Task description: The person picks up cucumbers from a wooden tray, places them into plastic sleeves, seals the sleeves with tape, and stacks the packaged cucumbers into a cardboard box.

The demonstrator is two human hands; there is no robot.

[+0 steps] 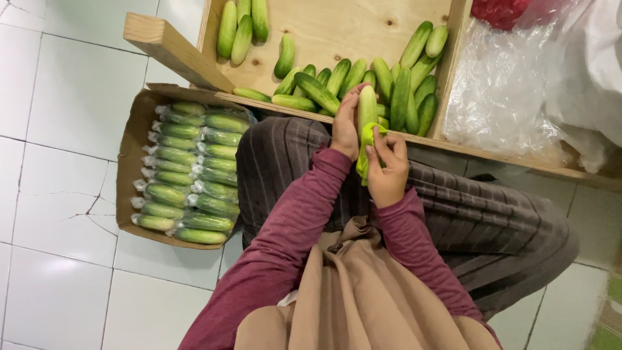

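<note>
My left hand [345, 126] grips a pale green cucumber [367, 107] that stands upright over my lap. My right hand [387, 170] pinches a strip of yellow-green wrap [367, 136] at the cucumber's lower end. Just beyond my hands, a wooden tray [337, 29] holds several loose cucumbers [402, 91]. To my left, a cardboard box [131, 139] on the floor is filled with rows of cucumbers wrapped in clear film [184, 175].
Crumpled clear plastic sheeting [505, 84] lies right of the tray, with a red bag [502, 11] behind it. A wooden beam [170, 50] juts out from the tray's left corner. White floor tiles [58, 194] surround the box.
</note>
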